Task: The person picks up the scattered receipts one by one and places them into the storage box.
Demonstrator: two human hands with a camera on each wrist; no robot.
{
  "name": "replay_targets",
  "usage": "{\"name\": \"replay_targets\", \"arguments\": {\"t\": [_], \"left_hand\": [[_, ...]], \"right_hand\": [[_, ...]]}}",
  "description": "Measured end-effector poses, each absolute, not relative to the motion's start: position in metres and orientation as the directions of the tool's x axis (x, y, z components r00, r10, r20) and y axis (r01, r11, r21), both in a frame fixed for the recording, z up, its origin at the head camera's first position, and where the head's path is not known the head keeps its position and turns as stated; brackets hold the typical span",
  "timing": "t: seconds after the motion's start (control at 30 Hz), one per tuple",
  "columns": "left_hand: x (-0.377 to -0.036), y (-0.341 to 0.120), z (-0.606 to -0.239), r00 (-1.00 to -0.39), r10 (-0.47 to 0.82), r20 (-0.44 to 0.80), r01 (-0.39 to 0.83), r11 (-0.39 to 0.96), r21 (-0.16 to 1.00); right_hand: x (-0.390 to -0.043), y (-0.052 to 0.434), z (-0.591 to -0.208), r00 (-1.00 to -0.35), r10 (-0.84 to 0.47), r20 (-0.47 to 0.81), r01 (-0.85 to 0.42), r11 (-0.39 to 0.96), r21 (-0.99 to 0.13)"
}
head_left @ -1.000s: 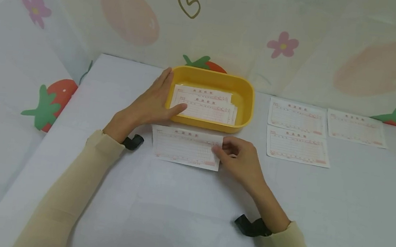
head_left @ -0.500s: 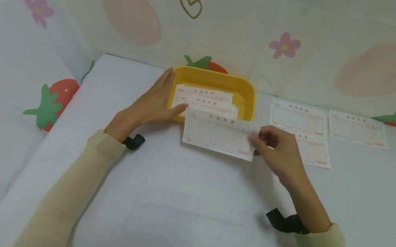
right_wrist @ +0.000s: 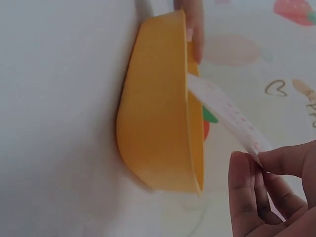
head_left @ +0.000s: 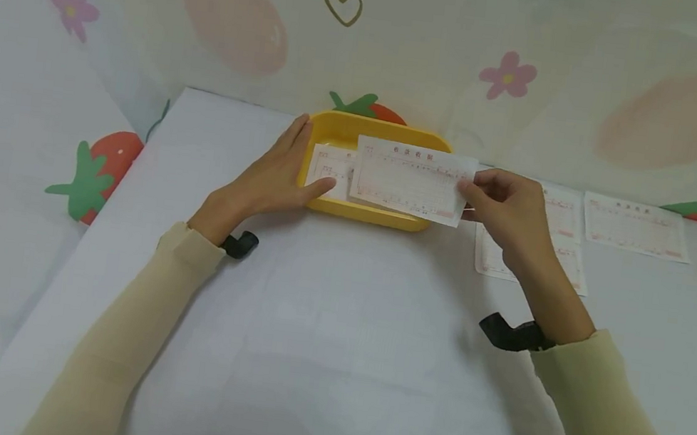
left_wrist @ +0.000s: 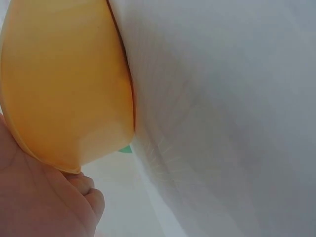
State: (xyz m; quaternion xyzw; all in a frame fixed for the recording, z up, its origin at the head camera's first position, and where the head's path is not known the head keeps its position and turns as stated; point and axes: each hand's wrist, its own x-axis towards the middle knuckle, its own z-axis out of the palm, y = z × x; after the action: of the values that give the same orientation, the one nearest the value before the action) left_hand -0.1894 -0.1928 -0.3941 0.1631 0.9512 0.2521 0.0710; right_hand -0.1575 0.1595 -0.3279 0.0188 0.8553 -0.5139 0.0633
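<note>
Since the earlier frame the right hand (head_left: 507, 210) has carried the slip (head_left: 414, 180) up from the table; head view: pinched at its right end, long axis crosswise, over the yellow tray (head_left: 362, 212), reaching left toward the left hand (head_left: 275, 177), which lies flat against the tray's left rim. Left wrist view: tray wall (left_wrist: 64, 84) against the palm (left_wrist: 39, 202). Right wrist view: fingers (right_wrist: 247, 192) pinch the slip (right_wrist: 227, 118) above the tray (right_wrist: 158, 108).

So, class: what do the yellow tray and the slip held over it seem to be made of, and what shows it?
Yellow tray: probably moulded plastic, with a smooth, slightly glossy finish, one even colour, rounded corners and a thin rim.
Slip pinched by the right hand: thin matte paper printed with red lines; it bends under its own weight in the right wrist view.
</note>
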Motion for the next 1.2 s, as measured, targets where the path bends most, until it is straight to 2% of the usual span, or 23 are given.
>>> {"name": "replay_targets", "arguments": {"t": [0.27,0.47,0.8,1.2], "left_hand": [[-0.190,-0.189,-0.394,-0.936,0.346,-0.065,0.271,0.826,0.495],[-0.189,-0.189,-0.396,-0.935,0.350,-0.057,0.280,0.827,0.488],[-0.183,-0.189,-0.395,-0.937,0.340,-0.085,0.256,0.828,0.499],[-0.182,-0.189,-0.394,-0.936,0.343,-0.079,0.266,0.835,0.481]], "right_hand": [[-0.187,0.134,-0.322,-0.987,-0.043,-0.154,0.114,0.489,-0.865],[-0.205,0.117,-0.331,-0.990,-0.067,-0.122,0.066,0.547,-0.835],[-0.218,0.088,-0.350,-0.997,-0.079,-0.012,-0.051,0.738,-0.673],[-0.218,0.084,-0.356,-0.980,-0.172,-0.101,-0.075,0.787,-0.613]]}}
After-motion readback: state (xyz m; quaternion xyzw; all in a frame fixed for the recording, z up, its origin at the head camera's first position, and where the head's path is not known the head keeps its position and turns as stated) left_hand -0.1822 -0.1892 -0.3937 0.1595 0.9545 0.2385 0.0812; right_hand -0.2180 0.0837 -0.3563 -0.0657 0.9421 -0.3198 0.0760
